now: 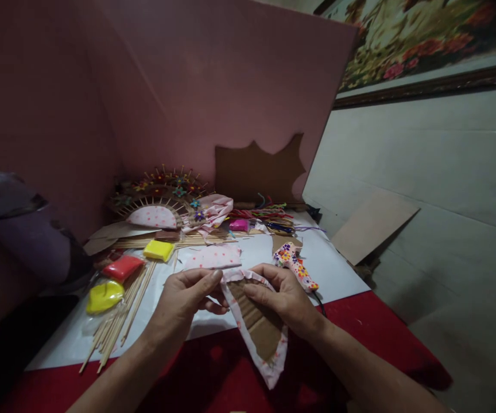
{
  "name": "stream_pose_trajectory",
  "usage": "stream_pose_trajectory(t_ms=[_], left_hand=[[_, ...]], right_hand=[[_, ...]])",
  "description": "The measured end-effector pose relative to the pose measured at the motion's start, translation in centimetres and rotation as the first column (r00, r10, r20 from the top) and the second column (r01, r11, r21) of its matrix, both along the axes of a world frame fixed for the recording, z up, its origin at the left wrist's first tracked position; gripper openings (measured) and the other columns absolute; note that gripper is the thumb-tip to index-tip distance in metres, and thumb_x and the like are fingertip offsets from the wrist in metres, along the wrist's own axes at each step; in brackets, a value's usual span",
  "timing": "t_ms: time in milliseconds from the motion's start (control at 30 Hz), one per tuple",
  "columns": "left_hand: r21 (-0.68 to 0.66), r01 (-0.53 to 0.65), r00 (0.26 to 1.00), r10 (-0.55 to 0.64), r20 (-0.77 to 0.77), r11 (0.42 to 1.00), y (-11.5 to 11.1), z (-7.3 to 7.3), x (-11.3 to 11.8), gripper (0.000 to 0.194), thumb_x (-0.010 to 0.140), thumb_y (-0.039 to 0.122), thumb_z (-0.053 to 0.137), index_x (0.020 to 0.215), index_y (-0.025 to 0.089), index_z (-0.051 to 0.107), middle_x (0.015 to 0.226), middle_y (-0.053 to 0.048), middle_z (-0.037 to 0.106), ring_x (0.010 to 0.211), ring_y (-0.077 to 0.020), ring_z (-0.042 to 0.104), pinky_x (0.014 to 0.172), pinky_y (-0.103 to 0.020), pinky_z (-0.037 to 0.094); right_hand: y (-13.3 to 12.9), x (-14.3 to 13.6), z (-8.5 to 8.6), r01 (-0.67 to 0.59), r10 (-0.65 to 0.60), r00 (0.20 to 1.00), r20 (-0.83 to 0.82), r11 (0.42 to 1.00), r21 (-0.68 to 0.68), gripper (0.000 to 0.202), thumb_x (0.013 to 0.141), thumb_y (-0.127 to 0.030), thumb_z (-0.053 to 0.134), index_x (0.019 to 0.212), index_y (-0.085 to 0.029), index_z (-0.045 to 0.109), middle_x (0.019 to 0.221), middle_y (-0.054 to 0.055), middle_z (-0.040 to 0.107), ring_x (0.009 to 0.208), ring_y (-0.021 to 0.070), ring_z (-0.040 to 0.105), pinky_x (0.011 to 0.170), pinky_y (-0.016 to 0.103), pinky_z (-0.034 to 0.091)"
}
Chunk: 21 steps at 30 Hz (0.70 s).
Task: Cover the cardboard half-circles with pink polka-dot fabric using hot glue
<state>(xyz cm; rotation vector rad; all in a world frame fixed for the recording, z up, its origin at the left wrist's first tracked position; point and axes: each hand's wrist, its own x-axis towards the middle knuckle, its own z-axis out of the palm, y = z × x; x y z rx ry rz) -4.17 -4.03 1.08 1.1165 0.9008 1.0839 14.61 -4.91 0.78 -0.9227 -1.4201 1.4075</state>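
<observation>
A pointed cardboard piece (259,324), its edges wrapped in pale pink dotted fabric, is held up before me with the bare brown side facing me. My left hand (198,292) pinches its upper left corner between thumb and fingers. My right hand (285,295) grips the upper right side, thumb lying on the cardboard and fingers behind it. Just beyond the hands lies another fabric-covered piece (214,256) on the white sheet. A flower-patterned glue gun (294,265) rests to the right of my right hand, its dark cord trailing toward me.
Wooden sticks (130,307) lie at left beside yellow packets (105,296) and a red packet (123,267). Behind stand a decorated stick fan (162,201) and a jagged cardboard sheet (259,172). Pliers (280,228) lie at the back right. Red cloth (377,330) borders the white sheet.
</observation>
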Motion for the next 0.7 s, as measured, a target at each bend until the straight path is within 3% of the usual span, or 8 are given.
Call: stream_pose_trajectory(t_ms=[367,533,700], left_hand=[[0.028,-0.073,0.988,0.076,-0.134,0.997,-0.4,0.65,0.34,0.018,0.07,0.03,0.072,0.068,0.012,0.071,0.062,-0.005,0.07,0.052,-0.0126,0.061,0.049,-0.022,0.05],[-0.014,-0.061,0.994,0.059,-0.094,0.998,-0.08,0.18,0.3,0.02,0.065,0.03,0.076,0.062,0.012,0.066,0.056,-0.003,0.068,0.049,-0.0127,0.061,0.049,-0.023,0.051],[0.01,-0.016,0.998,0.017,-0.067,1.0,0.05,0.05,0.12,0.027,0.063,0.034,0.077,0.075,0.013,0.068,0.065,-0.004,0.07,0.058,-0.0155,0.064,0.054,-0.025,0.054]], right_hand=[[-0.33,0.07,-0.47,0.049,-0.055,0.997,0.057,0.994,0.096,0.022,0.078,-0.034,0.066,0.09,-0.016,0.063,0.083,0.0,0.063,0.075,0.0136,0.056,0.068,0.023,0.044],[-0.3,-0.08,-0.74,0.053,-0.07,0.992,0.109,0.987,0.149,0.021,0.08,-0.034,0.063,0.091,-0.017,0.063,0.084,0.001,0.063,0.077,0.0147,0.057,0.069,0.024,0.044],[0.01,-0.11,-0.93,0.072,-0.081,0.993,0.083,0.991,0.116,0.022,0.079,-0.035,0.064,0.091,-0.017,0.063,0.083,0.001,0.063,0.073,0.0134,0.055,0.065,0.023,0.044]])
